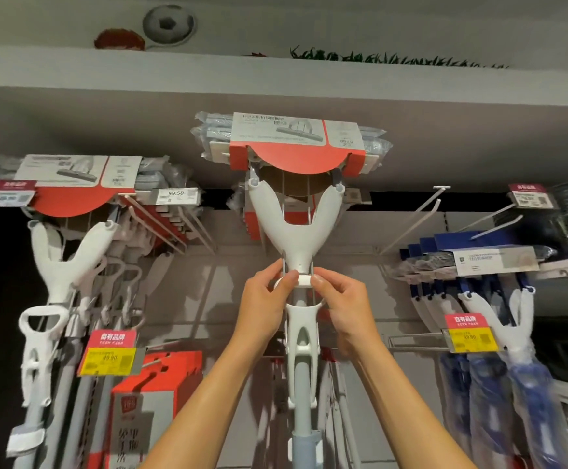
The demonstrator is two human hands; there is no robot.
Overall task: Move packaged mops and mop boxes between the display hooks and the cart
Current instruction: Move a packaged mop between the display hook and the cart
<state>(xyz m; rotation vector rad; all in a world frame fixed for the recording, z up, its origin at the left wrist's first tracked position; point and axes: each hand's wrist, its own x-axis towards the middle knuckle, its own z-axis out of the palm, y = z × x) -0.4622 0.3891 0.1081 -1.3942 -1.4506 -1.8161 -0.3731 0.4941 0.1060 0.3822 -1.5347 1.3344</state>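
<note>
both hands, left hand point(269, 294) and right hand point(341, 299), pinch the upright mop point(297, 238), head up.

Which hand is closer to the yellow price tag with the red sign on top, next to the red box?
Left. The left hand pinches the white mop's collar, above and right of that yellow price tag; the right hand is farther right.

Both hands raised to a packaged mop point(296, 231) at a store display wall.
The left hand point(269, 299) and right hand point(341, 304) pinch the white collar under its Y-shaped yoke; a second mop point(62, 252) hangs at left, blue mops point(512, 333) at right, a red mop box point(147, 411) and yellow price tags point(108, 360) below.
</note>
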